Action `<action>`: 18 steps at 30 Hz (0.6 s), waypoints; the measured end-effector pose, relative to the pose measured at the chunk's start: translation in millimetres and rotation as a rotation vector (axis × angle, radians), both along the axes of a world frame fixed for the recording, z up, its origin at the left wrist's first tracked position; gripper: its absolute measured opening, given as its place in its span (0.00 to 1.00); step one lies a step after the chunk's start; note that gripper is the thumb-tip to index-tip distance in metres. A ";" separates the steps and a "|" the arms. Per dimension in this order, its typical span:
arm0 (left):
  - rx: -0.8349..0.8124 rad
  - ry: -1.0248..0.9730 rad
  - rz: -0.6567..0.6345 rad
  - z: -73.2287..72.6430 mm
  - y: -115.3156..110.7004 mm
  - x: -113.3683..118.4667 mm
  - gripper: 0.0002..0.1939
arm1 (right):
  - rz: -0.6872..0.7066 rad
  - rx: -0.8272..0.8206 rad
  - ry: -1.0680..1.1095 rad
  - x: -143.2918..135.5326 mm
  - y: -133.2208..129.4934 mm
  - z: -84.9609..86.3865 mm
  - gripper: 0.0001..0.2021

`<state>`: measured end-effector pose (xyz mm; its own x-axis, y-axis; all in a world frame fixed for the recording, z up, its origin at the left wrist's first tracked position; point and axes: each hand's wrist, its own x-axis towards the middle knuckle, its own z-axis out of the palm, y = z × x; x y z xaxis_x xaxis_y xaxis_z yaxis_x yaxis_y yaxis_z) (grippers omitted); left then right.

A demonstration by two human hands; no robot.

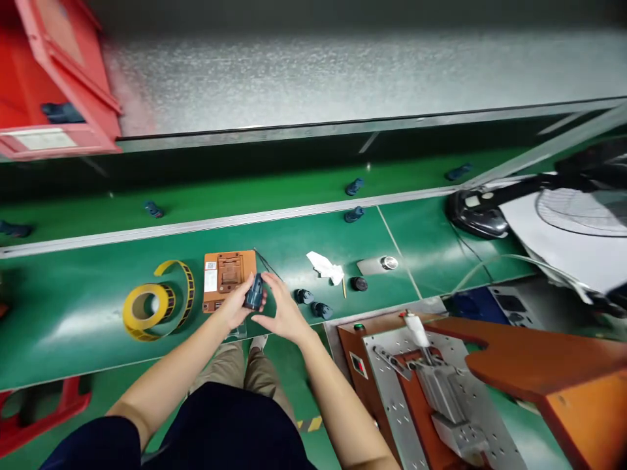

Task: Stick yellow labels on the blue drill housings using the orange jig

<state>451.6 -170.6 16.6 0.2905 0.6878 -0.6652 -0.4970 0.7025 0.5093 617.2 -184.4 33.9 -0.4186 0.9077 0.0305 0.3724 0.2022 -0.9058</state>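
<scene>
My left hand (236,305) is closed round a dark blue plastic housing (254,294), held over the bench's front edge. To its right, my right hand (287,312) has thumb and fingers spread apart. Its fingertips are close to the housing; whether they touch it I cannot tell. Just behind my left hand lies an orange-brown fixture block (230,261) with a recessed middle and a white label. Two more dark blue housings (304,296) rest on the bench right of my right hand.
A yellow label roll (142,312) lies left. Right of centre are a white cloth (326,266), a black round part (359,283) and a silver-capped container (389,262). An orange-brown clamping machine (441,385) stands front right. A red bin (59,140) hangs upper left; a conveyor strip (255,189) runs behind.
</scene>
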 end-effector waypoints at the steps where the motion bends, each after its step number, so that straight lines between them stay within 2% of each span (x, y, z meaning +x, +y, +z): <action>1: -0.014 0.030 0.031 -0.9 -12.4 -2.4 0.26 | 0.088 -0.008 -0.013 -6.9 1.4 -3.8 0.46; 3: -0.019 0.135 0.100 -4.6 -34.6 -8.6 0.29 | 0.217 -0.025 -0.015 -20.7 2.0 -15.0 0.47; 5: 0.025 0.329 0.202 -10.2 -55.3 -18.8 0.31 | 0.288 -0.033 0.008 -34.3 6.3 -29.2 0.46; 8: 0.137 0.736 0.369 -23.2 -88.3 -40.9 0.29 | 0.279 -0.020 0.033 -54.5 29.7 -51.3 0.44; 11: 0.185 1.051 0.406 -43.2 -123.1 -59.3 0.26 | 0.241 0.023 -0.031 -71.8 66.9 -69.6 0.43; 13: 0.169 1.070 0.371 -57.6 -142.1 -63.2 0.28 | 0.265 0.052 -0.080 -79.8 88.0 -79.5 0.44; 15: 0.156 0.962 0.321 -68.6 -154.8 -61.1 0.31 | 0.310 0.071 -0.098 -84.3 100.9 -88.0 0.44; 18: 0.166 0.784 0.276 -70.6 -162.9 -55.8 0.35 | 0.362 0.084 -0.106 -87.0 106.9 -98.2 0.45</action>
